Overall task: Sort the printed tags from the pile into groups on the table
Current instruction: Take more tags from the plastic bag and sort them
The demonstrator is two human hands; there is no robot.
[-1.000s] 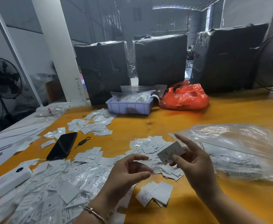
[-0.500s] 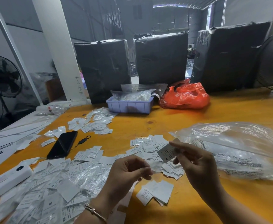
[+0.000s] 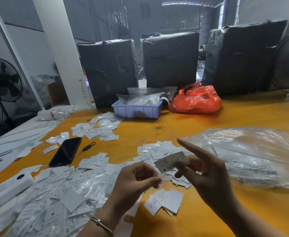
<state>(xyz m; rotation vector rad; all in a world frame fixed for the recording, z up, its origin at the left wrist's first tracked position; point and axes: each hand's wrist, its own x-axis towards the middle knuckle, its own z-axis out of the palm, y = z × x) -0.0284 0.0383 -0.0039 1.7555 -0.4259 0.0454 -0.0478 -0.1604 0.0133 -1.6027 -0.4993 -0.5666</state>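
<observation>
My right hand (image 3: 207,170) pinches one white printed tag (image 3: 171,161) marked M, held above the table with the forefinger stretched out. My left hand (image 3: 136,178) hovers just left of it, fingers curled and thumb meeting forefinger, with nothing visible between them. A big loose pile of tags and clear sleeves (image 3: 54,194) covers the near left of the orange table (image 3: 208,127). Sorted groups lie under my hands (image 3: 157,151), near the front edge (image 3: 166,200), beside the phone (image 3: 94,161) and farther back (image 3: 99,129).
A clear plastic bag of tags (image 3: 251,156) lies at the right. A black phone (image 3: 65,152) and a white device (image 3: 8,189) sit at the left. At the back stand a lavender tray (image 3: 136,111), an orange bag (image 3: 196,100) and black wrapped bundles (image 3: 171,60).
My right hand has tilted the tag and straightened its forefinger. My left hand's thumb and forefinger have closed together and moved slightly toward the tag.
</observation>
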